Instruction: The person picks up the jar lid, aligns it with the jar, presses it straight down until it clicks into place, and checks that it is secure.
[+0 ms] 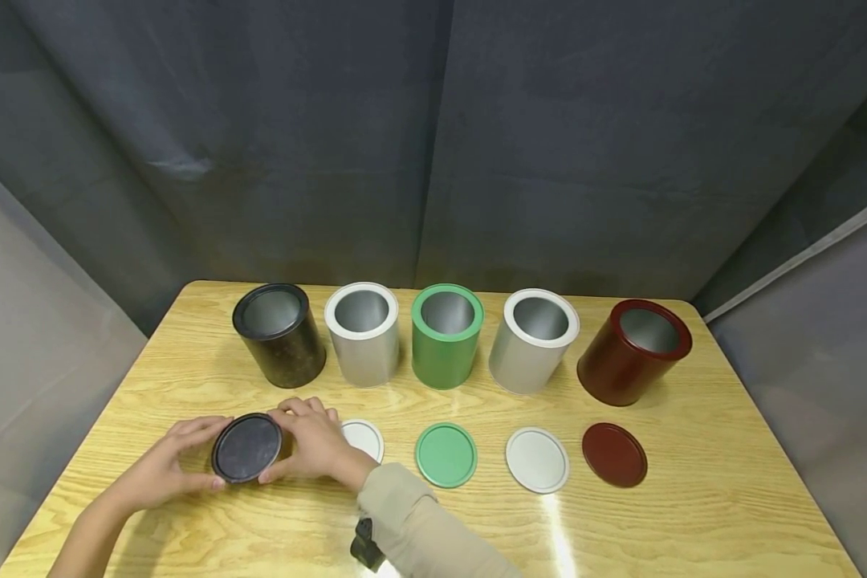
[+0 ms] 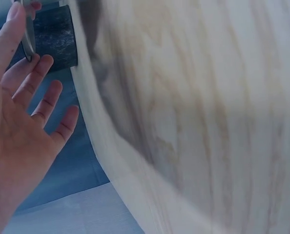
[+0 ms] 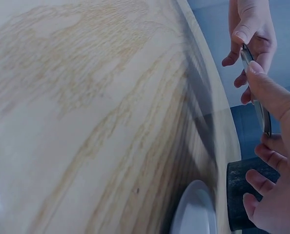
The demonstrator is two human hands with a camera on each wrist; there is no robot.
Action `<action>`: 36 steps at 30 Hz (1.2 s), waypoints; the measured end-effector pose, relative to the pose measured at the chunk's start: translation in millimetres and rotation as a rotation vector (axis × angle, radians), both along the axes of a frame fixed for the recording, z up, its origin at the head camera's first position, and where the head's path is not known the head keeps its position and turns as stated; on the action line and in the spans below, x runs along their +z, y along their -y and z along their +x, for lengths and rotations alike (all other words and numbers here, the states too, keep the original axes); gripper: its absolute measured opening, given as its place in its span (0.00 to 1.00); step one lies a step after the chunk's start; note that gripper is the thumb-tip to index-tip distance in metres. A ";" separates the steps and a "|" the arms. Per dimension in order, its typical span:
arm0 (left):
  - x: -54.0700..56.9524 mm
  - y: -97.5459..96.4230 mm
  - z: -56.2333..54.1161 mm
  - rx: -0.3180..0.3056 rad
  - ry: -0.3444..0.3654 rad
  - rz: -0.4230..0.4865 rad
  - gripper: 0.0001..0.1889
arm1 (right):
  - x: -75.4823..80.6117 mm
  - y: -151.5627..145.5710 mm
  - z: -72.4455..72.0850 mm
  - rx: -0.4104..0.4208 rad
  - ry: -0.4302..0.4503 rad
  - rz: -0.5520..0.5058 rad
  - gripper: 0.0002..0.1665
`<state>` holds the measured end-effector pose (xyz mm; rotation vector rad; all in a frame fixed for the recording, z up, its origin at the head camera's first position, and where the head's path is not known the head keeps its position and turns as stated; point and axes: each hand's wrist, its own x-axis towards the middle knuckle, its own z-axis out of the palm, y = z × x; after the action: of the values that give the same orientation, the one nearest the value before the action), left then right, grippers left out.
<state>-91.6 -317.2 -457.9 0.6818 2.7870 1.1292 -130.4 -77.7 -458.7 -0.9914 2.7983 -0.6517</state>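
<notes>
A round black lid (image 1: 247, 448) is held up off the table between both hands. My left hand (image 1: 162, 470) pinches its left edge with thumb and fingertips, and my right hand (image 1: 314, 445) pinches the opposite edge. In the left wrist view, the lid (image 2: 29, 39) shows edge-on, with the lower fingers of the left hand (image 2: 28, 126) spread away from it. The right wrist view also shows the lid (image 3: 263, 117) from its edge, above the tabletop. Behind the hands, the black can (image 1: 289, 349) stands with its top uncovered.
To the right of the black can stand a white can (image 1: 367, 353), a green can (image 1: 444, 353), another white can (image 1: 523, 360) and a dark red can (image 1: 617, 365), all uncovered. In front lie a white lid (image 1: 364, 440), partly hidden, a green lid (image 1: 446, 455), a second white lid (image 1: 538, 460) and a dark red lid (image 1: 614, 454).
</notes>
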 end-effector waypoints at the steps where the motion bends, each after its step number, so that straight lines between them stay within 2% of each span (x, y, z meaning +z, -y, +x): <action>1: 0.8 -0.3 -0.1 0.001 0.001 0.007 0.41 | 0.6 -0.5 -0.3 0.002 0.001 -0.004 0.50; 10: 6.7 0.7 -0.4 -0.008 -0.055 0.032 0.41 | 5.7 -3.8 -1.1 0.017 0.028 -0.060 0.49; 14: 8.9 0.3 -1.3 -0.021 -0.058 0.050 0.41 | 8.2 -5.1 -1.4 0.016 0.050 -0.094 0.49; 21: 16.9 -2.3 -1.4 -0.010 -0.059 0.088 0.41 | 14.4 -8.8 -3.0 0.040 0.064 -0.138 0.49; 31: 28.2 -9.3 -3.1 -0.013 -0.103 0.112 0.41 | 24.9 -15.0 -8.2 0.065 0.065 -0.190 0.49; 36: 30.9 -14.0 -3.8 0.007 -0.133 0.101 0.43 | 30.0 -17.4 -8.7 0.062 0.057 -0.198 0.50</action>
<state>-95.4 -303.2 -427.1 0.7851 2.8580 1.2792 -139.1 -60.3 -428.6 -1.0688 2.6827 -0.9478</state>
